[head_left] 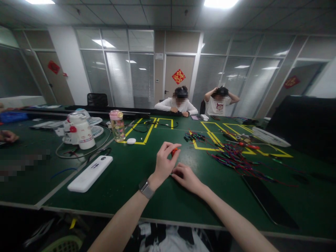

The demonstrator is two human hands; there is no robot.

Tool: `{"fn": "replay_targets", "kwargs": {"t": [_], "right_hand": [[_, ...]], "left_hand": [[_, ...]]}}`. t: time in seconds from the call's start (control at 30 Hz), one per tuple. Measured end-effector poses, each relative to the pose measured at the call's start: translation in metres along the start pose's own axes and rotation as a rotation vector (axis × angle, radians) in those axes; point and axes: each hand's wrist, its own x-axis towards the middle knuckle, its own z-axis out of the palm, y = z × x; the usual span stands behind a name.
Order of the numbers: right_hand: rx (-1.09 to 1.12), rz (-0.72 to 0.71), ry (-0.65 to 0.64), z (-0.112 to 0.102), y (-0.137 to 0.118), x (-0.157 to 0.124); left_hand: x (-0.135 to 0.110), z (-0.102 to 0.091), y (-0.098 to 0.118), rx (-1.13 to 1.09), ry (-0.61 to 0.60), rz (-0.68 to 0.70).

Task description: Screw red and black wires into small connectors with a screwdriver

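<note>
My left hand (165,161), with a watch on its wrist, is raised a little above the green table (136,182) and pinches a small orange-red part (174,151) between thumb and fingertips. My right hand (185,176) rests on the table just right of it, fingers curled together on something too small to make out. Both hands touch or nearly touch near the table's middle. A heap of red, green and blue wires with connectors (233,157) lies to the right of the hands.
A white power bank (90,173) lies at the left, a pink-lidded bottle (117,125) and a white fan (78,130) behind it. A dark tablet (267,201) lies at the right. Yellow tape marks the table. Two people sit across the table.
</note>
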Motion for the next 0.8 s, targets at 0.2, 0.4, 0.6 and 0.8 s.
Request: {"fn": "replay_targets", "kwargs": {"t": [0.2, 0.4, 0.6, 0.8], "right_hand": [[-0.003, -0.004, -0.004, 0.0014, 0.0032, -0.0001], [0.000, -0.007, -0.004, 0.0017, 0.0029, -0.0004], [-0.001, 0.003, -0.002, 0.0010, 0.0019, -0.0005], [0.005, 0.006, -0.009, 0.0011, 0.0030, -0.0008]], "left_hand": [[-0.0004, -0.0005, -0.0001, -0.091, -0.065, -0.024], [-0.0006, 0.0015, -0.0023, -0.091, -0.032, -0.037], [-0.0015, 0.0008, -0.0018, -0.053, -0.024, -0.030], [-0.0028, 0.0013, -0.0032, -0.226, -0.071, -0.123]]}}
